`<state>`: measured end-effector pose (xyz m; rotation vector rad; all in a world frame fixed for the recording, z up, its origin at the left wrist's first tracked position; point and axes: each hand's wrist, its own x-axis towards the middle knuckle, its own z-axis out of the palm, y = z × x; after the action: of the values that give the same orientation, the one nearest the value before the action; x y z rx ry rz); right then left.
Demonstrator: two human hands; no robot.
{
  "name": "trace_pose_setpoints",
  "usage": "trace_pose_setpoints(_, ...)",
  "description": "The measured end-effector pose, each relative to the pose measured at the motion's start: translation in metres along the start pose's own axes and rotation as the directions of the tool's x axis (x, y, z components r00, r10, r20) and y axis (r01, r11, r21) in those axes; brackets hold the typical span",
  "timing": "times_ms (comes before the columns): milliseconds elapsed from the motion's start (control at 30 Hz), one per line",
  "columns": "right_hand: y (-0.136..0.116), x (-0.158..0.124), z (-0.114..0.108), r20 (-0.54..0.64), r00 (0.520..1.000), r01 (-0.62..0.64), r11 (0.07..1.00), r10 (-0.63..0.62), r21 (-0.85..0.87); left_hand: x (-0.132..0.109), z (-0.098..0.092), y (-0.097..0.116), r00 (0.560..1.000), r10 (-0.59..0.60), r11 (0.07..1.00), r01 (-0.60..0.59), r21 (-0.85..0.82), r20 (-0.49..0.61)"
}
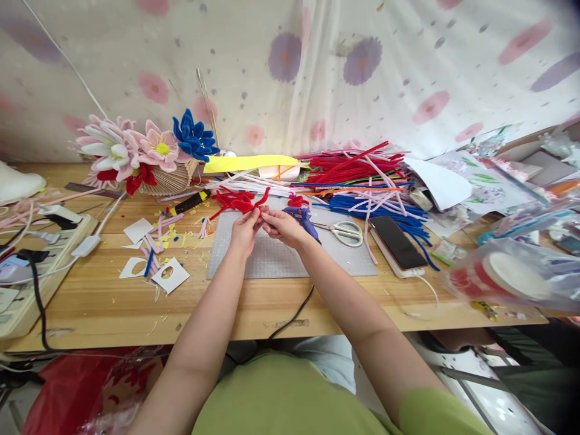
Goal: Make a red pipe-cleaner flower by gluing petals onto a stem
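Over the grey cutting mat (263, 266) my left hand (245, 233) and my right hand (284, 227) meet, fingertips pinched together. Between them is a red fuzzy pipe cleaner (262, 200), its bent end standing up above the fingers. Fingers cover its lower part. Just behind my left hand lie several red pipe cleaner pieces (231, 201). A blue-purple glue gun (306, 221) rests on the mat right beside my right hand. Farther right on the mat are scissors (348, 234) with pale handles.
Pipe cleaner flowers (156, 145) stand at the back left. Bundles of red (348, 166) and blue pipe cleaners (376, 208) lie behind the mat. A phone (399, 241) sits at right, near a bagged cup (507, 275). Card scraps (171, 275) and a power strip (58, 266) are left.
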<state>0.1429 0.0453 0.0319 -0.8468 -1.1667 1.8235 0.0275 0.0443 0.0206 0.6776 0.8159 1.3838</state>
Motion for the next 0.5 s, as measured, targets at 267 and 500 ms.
trace_pose_setpoints(267,0.006,0.001,0.007,-0.092,0.994,0.045,0.996,-0.051,-0.071,-0.002,0.006,-0.002,0.991,0.027,1.0,-0.028,-0.004,-0.135)
trace_pose_setpoints(500,0.008,0.003,0.011,-0.13,0.988,0.064,0.991,-0.08,-0.121,0.0,0.015,-0.006,0.953,0.152,0.988,-0.151,0.024,-0.264)
